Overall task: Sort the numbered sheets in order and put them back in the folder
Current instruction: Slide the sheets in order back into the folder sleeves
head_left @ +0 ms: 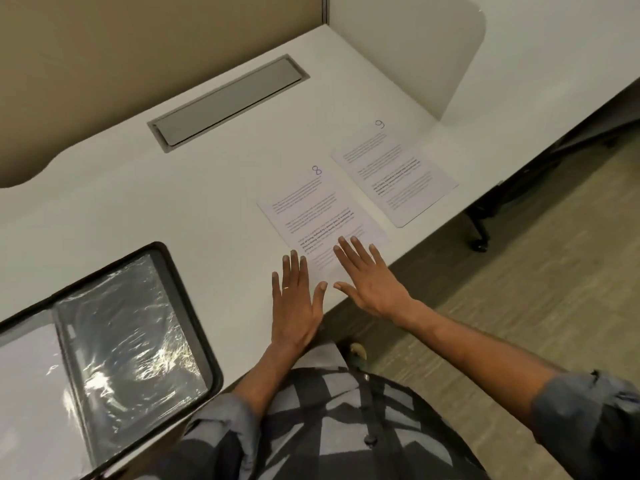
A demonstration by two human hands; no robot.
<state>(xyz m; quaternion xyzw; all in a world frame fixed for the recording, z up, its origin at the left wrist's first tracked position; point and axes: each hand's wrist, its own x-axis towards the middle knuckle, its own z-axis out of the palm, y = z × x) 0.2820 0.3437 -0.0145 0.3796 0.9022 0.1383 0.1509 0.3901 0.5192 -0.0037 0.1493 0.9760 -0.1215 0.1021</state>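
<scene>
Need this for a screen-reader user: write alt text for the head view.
A person's left hand and right hand rest flat at the near end of sheet 8 on a white desk; sheet 9 lies right of it, apart. An open black folder sits at the left.

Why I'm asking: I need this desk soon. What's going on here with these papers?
A person is sorting numbered pages on the white desk. The right hand lies flat, fingers straight, on the near end of the white printed sheet marked 8. The left hand lies flat at that sheet's near-left edge. The white printed sheet marked 9 lies apart to its right. The black folder with clear plastic sleeves lies open on the left; neither of these sheets is in it yet.
</scene>
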